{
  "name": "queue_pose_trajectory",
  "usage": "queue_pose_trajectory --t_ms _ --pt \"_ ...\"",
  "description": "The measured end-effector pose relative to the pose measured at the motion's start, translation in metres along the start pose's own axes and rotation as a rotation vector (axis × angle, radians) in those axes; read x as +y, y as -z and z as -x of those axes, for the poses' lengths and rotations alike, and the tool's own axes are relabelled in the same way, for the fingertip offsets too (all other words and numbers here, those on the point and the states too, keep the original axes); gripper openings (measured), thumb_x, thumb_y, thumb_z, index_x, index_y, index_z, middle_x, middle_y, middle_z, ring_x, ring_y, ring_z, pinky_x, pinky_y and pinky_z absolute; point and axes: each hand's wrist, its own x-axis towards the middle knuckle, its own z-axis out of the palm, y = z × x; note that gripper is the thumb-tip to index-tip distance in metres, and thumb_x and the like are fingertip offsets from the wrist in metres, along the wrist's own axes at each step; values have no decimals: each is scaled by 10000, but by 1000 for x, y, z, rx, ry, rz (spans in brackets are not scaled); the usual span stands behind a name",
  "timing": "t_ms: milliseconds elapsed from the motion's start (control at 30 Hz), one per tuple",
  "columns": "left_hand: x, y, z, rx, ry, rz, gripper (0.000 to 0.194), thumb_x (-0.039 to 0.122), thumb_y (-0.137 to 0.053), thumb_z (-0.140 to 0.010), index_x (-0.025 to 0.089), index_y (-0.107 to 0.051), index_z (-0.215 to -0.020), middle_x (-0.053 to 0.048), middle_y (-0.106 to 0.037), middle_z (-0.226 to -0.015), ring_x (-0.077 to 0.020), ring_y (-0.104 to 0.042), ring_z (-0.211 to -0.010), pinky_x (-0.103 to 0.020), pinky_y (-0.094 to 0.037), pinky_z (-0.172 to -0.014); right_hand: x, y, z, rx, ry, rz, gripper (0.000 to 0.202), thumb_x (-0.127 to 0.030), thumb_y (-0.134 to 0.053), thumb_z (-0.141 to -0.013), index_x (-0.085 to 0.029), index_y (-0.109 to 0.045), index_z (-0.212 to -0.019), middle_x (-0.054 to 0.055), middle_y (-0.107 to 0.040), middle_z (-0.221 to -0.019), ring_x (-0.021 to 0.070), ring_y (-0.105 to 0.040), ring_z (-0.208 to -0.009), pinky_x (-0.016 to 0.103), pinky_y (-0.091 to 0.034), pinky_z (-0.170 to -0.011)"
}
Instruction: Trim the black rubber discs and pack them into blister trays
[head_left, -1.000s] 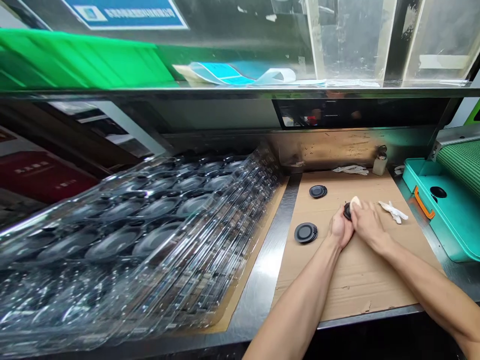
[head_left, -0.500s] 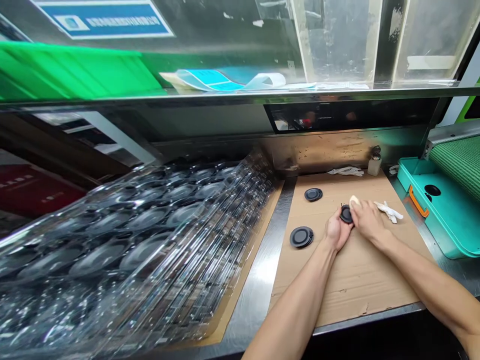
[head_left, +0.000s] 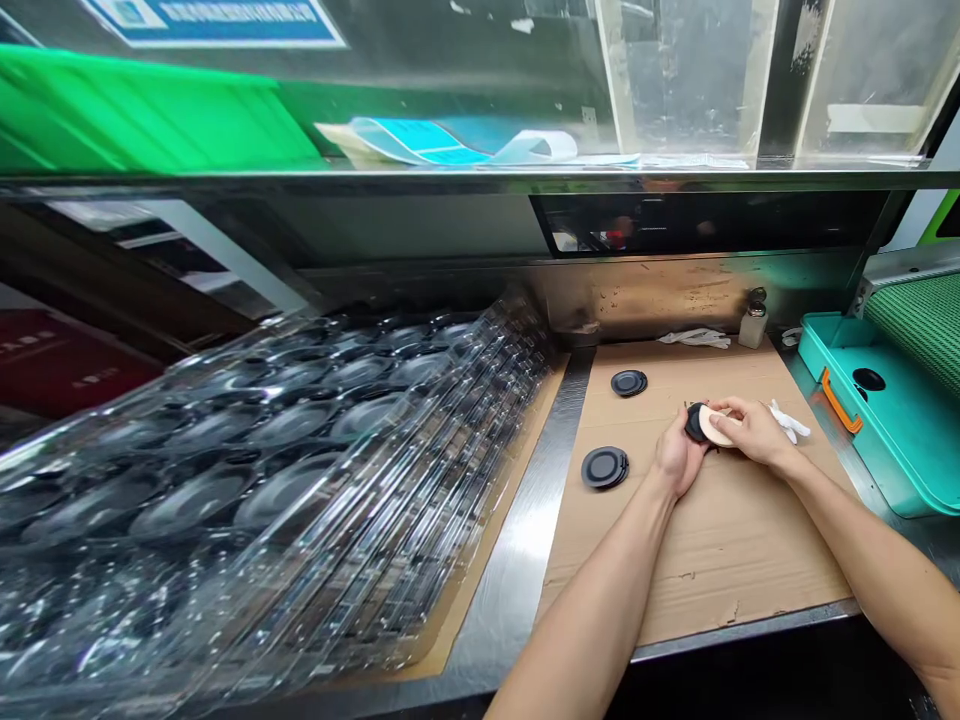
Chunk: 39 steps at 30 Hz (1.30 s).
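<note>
While the left hand (head_left: 675, 462) grips a round black disc (head_left: 693, 423), the right hand (head_left: 754, 432) pinches a round cream pad (head_left: 712, 428) over it; looks mid-work. Near stack of dark discs (head_left: 602, 467) and far stack (head_left: 626, 382) on brown cardboard (head_left: 720, 550): done or pending, can't tell.

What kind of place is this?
Probably a factory workbench: there's a green conveyor belt, clear plastic trays full of black round parts, and a metal shelf above.
</note>
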Motion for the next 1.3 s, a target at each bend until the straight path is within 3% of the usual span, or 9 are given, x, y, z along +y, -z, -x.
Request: queue_pose_trajectory --t_ms 133,267,467,600,700,800,933,1100,1300 --pt "-5 -2 1 -8 -28 -38 382 332 -404 -1075 125 -723 -1037 -141 -736 -1165 -255 -652 -1237 -427 -439 -1165 -4 -8 -3 -84 -47 -168 349 -475 -615 -874 -164 -742 -970 48 -742 -861 177 -647 -739 262 -474 -652" --pt "-3 -2 3 -3 -24 -39 384 346 -422 -1073 112 -725 -1042 -166 -733 -1190 -263 -658 -1233 -442 -436 -1170 -1 1 0 -206 -27 -38 272 -402 -635 -855 -175 -773 -912 34 -750 -844 179 -659 -756 257 -460 -667" --pt "-2 -4 3 28 41 -15 400 341 -389 -1084 122 -724 -1090 -155 -733 -1229 -268 -641 -1260 -484 -472 -1144 -12 0 4 129 32 392 338 -385 -482 -1040 -239 -719 -1231 65 -769 -1101 221 -697 -987 305 -463 -881" --pt "-1 -4 5 60 52 9 400 329 -387 -1083 116 -725 -1091 -148 -742 -1217 -263 -639 -1267 -470 -482 -1144 -27 -17 4 116 -76 734 428 -466 -347 -1098 -282 -669 -1311 97 -754 -1095 236 -699 -928 304 -444 -814" --pt "2 -5 7 85 42 13 415 336 -375 -1085 118 -728 -1076 -144 -744 -1215 -260 -638 -1272 -462 -490 -1143 -31 -23 6 100 -140 841 465 -494 -285 -1107 -339 -617 -1392 88 -749 -1081 233 -697 -889 302 -431 -781" --pt "5 -6 6 92 41 55 461 350 -334 -1091 110 -728 -1072 -164 -741 -1211 -249 -632 -1288 -425 -486 -1151 -31 -26 9 38 -102 853 480 -498 -254 -1110 -393 -534 -1486 81 -741 -1137 227 -698 -915 293 -429 -761" --pt "4 -8 6 114 -22 114 420 341 -343 -1087 155 -713 -1159 -122 -722 -1277 -229 -605 -1330 -417 -457 -1180 -39 -33 11 73 -189 864 492 -480 -250 -1111 -364 -520 -1505 100 -750 -1099 244 -705 -924 302 -442 -748" --pt "-8 -11 9 35 -69 60 453 399 -346 -1086 175 -696 -1265 -113 -635 -1438 -217 -511 -1433 -360 -372 -1236 -51 -39 12 61 -184 737 460 -464 -291 -1106 -381 -541 -1483 68 -767 -1078 222 -712 -878 289 -451 -741" --pt "-15 -10 9 36 -139 19 360 303 -383 -1087 204 -681 -1263 -84 -646 -1421 -176 -487 -1448 -345 -359 -1236 -39 -34 10 94 -126 692 468 -439 -334 -1099 -310 -565 -1485 115 -756 -1126 235 -709 -925 290 -453 -762"
